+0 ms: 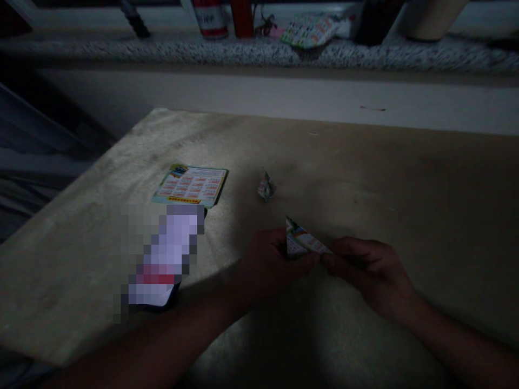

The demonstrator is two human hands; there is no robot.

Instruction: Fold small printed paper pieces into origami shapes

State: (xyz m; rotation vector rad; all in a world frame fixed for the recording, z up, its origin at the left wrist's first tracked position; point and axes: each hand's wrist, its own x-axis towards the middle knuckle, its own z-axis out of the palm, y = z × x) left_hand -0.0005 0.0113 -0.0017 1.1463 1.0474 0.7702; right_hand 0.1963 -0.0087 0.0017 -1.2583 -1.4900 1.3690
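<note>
A folded printed paper (302, 240) with a pointed upper corner is held between my two hands above the table. My left hand (273, 259) grips its left and lower side, thumb on the front. My right hand (371, 262) pinches its right end, the fingertips close to my left thumb. Behind them a small folded paper piece (266, 188) rests on the table. Further left lies a stack of printed calendar sheets (192, 185). Nearer to me is a phone (168, 254) with a lit, pixelated screen, beside my left forearm.
The table (324, 162) meets a white wall at the back. Above it, a speckled stone sill (170, 51) carries a red and white can (210, 19), a red object (242, 19), a crumpled printed packet (310, 31) and dark containers. Dim cloth hangs at the left.
</note>
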